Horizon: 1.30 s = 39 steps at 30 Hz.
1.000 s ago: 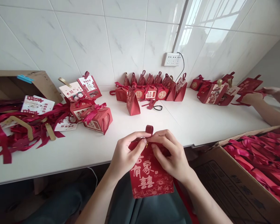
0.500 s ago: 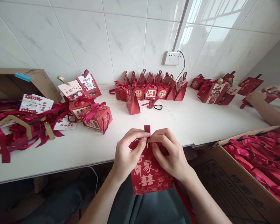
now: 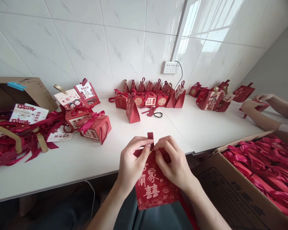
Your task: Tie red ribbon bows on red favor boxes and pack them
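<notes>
A red gift box (image 3: 156, 191) with pale Chinese characters hangs over my lap, its front facing me. My left hand (image 3: 133, 159) is closed on its top edge, where a short dark red strap (image 3: 150, 135) sticks up between thumb and fingers. My right hand (image 3: 174, 159) pinches the same top edge from the other side, fingertips close to the left ones. A tiny gold piece shows between the fingertips; most of it is hidden. Beyond my hands, a red triangular gift box (image 3: 132, 110) stands on the white table (image 3: 98, 158).
Several finished-looking red boxes (image 3: 150, 99) line the wall. Ribbons and tags (image 3: 28, 137) heap at left beside two boxes with bows (image 3: 95, 127). A cardboard carton (image 3: 240, 191) full of red boxes stands at right. Another person's hands (image 3: 256, 103) work at the far right.
The camera view has shifted slightly, so the table things appear lower and farther left. Both hands keep their pinch at the box top; less of the gold piece shows now.
</notes>
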Each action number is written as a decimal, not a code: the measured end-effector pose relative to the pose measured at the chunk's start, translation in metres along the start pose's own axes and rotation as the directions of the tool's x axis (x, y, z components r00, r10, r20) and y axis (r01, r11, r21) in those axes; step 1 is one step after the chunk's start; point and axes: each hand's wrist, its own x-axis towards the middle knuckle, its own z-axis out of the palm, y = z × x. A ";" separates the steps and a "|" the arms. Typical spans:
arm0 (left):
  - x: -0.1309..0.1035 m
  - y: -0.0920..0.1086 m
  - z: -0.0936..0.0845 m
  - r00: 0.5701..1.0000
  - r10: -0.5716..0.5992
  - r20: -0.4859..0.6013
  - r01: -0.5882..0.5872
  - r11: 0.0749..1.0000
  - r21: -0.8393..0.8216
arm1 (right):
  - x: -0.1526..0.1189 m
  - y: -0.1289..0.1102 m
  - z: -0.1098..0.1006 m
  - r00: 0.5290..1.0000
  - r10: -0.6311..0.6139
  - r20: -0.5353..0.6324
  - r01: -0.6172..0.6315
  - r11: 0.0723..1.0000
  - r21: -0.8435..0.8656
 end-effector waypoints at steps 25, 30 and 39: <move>0.012 0.012 0.019 0.999 0.032 0.010 -0.032 0.999 -0.019 | -0.003 0.003 -0.017 0.987 -0.046 -0.156 0.029 0.994 -0.105; 0.015 0.013 0.022 0.998 0.045 0.035 -0.044 0.998 -0.038 | -0.004 0.006 -0.019 0.983 -0.001 -0.185 -0.011 0.998 -0.065; 0.016 0.016 0.006 0.990 0.051 0.131 -0.036 0.993 -0.116 | 0.000 0.002 -0.014 0.971 0.156 -0.181 -0.161 0.987 -0.012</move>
